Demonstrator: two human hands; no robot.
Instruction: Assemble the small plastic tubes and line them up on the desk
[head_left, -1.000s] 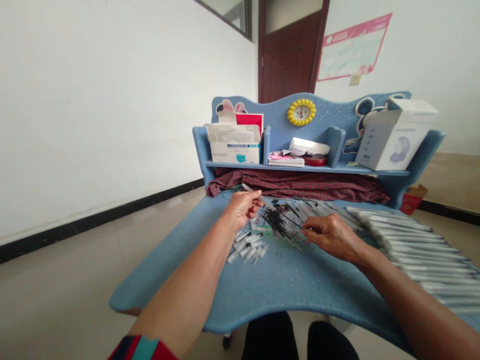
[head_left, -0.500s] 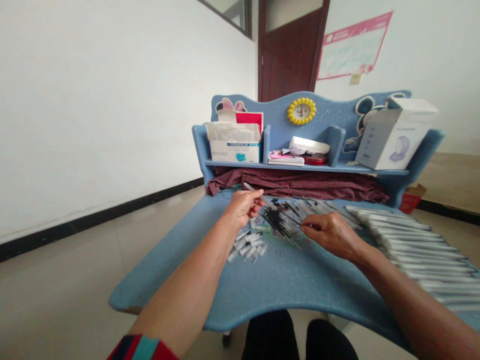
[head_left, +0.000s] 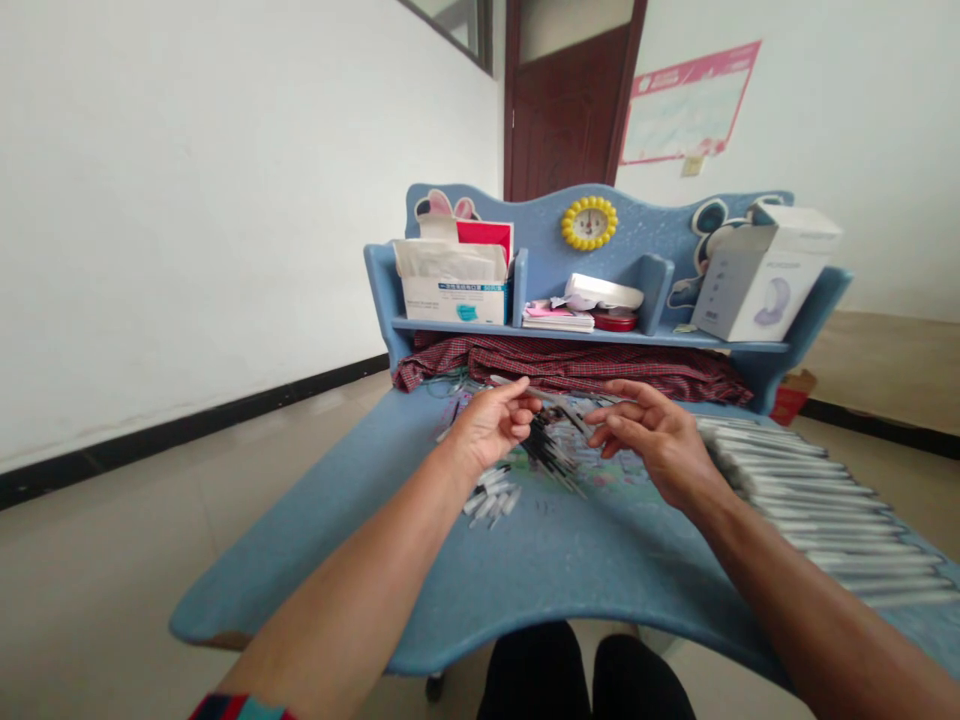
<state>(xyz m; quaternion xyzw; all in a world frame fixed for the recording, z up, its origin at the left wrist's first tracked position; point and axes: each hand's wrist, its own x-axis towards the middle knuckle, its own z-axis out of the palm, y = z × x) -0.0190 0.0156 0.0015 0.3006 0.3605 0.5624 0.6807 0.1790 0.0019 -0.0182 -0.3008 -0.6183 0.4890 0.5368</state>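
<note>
My left hand (head_left: 496, 420) pinches a slim translucent pen barrel (head_left: 553, 399) between thumb and fingers, above the blue desk (head_left: 592, 570). The barrel slants down to the right. My right hand (head_left: 649, 435) is by the barrel's right end with its fingers apart; whether a fingertip touches the barrel is blurred. Beneath the hands lies a loose bunch of dark pen refills (head_left: 551, 455). Small whitish pen caps (head_left: 493, 497) are heaped just below my left hand. To the right, many pens (head_left: 817, 510) lie side by side in a thick row.
Behind the hands, a red checked cloth (head_left: 570, 365) lies bunched under the shelf. On the shelf are a mask box (head_left: 454, 300), papers (head_left: 556, 320), a red tin (head_left: 615, 321) and a white carton (head_left: 765, 280). A yellow clock (head_left: 589, 223) hangs on the backboard.
My right hand has opened out from a pinch on a thin dark refill and moved up to the barrel's end. My left hand keeps its barrel. The view has shifted slightly.
</note>
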